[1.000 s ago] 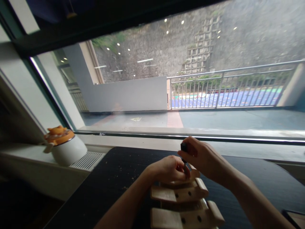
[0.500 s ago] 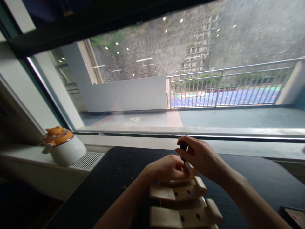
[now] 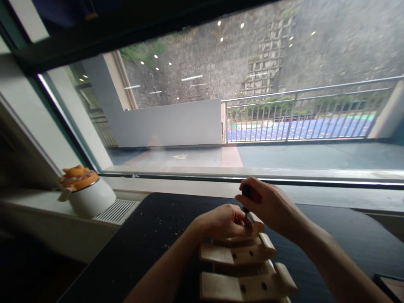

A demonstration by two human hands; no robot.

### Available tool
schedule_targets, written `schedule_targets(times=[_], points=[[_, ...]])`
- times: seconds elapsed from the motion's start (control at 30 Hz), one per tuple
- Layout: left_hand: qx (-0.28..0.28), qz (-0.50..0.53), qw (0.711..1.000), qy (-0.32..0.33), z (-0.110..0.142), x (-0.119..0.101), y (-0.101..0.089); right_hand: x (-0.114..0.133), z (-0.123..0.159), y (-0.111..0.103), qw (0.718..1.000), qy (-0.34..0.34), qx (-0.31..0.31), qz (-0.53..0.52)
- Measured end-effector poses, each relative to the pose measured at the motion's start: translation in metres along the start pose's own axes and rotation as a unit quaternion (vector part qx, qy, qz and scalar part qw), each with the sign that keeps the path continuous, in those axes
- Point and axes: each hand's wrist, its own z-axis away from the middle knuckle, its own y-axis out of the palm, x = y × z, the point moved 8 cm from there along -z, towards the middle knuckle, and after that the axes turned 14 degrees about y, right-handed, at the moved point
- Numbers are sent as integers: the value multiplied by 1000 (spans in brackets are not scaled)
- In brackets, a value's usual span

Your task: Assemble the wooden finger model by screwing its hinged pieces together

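A pale wooden assembly (image 3: 243,269) of stacked slats with dark holes lies on the black table (image 3: 148,240) at the lower centre. My right hand (image 3: 271,206) is closed round the dark handle of a screwdriver (image 3: 245,198), held upright with its tip down on the far end of the wood. My left hand (image 3: 222,221) is curled on the topmost wooden piece beside the tool's shaft, fingers pinched near the tip.
A white pot with an orange lid (image 3: 85,191) stands on the sill at the left beside a vent grille (image 3: 115,210). A window and metal railing (image 3: 299,113) fill the background. Wood crumbs dot the table. A flat object (image 3: 391,286) shows at the bottom right corner.
My right hand has shifted a little on the screwdriver handle, turning slightly. The left hand and the wood stay in place.
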Motion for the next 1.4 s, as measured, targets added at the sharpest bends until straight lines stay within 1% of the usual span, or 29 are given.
schedule_targets(times=[0.1,0.23,0.33,0.43,0.57,0.63,0.77,0.93,1.0,1.07,1.13,1.2,1.4], points=[[-1,8,1000,-3,0,-1,0,-3,0,4,1000,15,8,23],[-6,17,1000,1,0,-2,-2,2,5,3,998,-2,53,-23],[-8,13,1000,-2,0,1,-1,5,7,0,997,-11,65,-30],[-11,-3,1000,-5,0,3,-1,4,6,1,998,-8,64,-13],[-4,-11,1000,1,0,-3,-2,4,4,2,1000,-12,28,9],[-12,-20,1000,7,0,-7,-5,5,4,1,1000,-13,16,17],[-40,-19,999,5,1,-7,-9,5,8,-2,999,-6,39,17],[-34,-11,999,8,0,-3,-7,7,10,-5,998,-20,60,-20],[-32,-18,999,8,0,-3,-7,6,8,-4,998,-16,52,-21],[-30,-23,999,8,0,-3,-7,4,5,-4,1000,-2,30,-1],[-27,-28,999,4,0,-2,-7,2,4,-2,999,8,25,25],[-27,-27,999,0,0,-2,-7,2,5,-1,999,9,40,31],[-23,-16,1000,2,2,-6,-5,7,12,-3,996,-21,82,-25]])
